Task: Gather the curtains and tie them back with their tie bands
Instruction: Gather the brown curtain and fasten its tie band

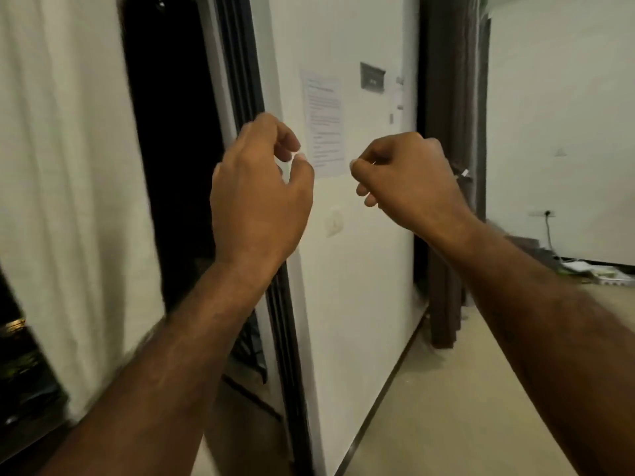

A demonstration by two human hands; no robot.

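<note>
Both hands are up in front of the plain white wall section [360,269], neither touching it. Left hand [261,197] is over the wall's left edge: fingers loosely curled, thumb and forefinger tips a small gap apart, holding nothing, touching nothing. Right hand [409,180] is near the wall's right edge: fingers curled tight into the palm, thumb pressed on the side of the forefinger, nothing visible in that pinch. White fabric curtain [68,166] hangs left of the wall, beyond the black window glass [171,132] and the dark window frame [247,80]; it hangs loose, well apart from the left hand. Dark brown curtain [446,218] hangs just right of the wall, down to the beige floor [464,407]; it's behind the right hand, not touched. Small pale item [464,173] sits at that curtain's edge, just right of the right hand; too blurred to say whether it's a tie band. On the wall itself: printed paper sheet [324,128] between the two hands, grey rectangular panel [372,79] above the right hand, white switch plate [334,221] below the sheet.
</note>
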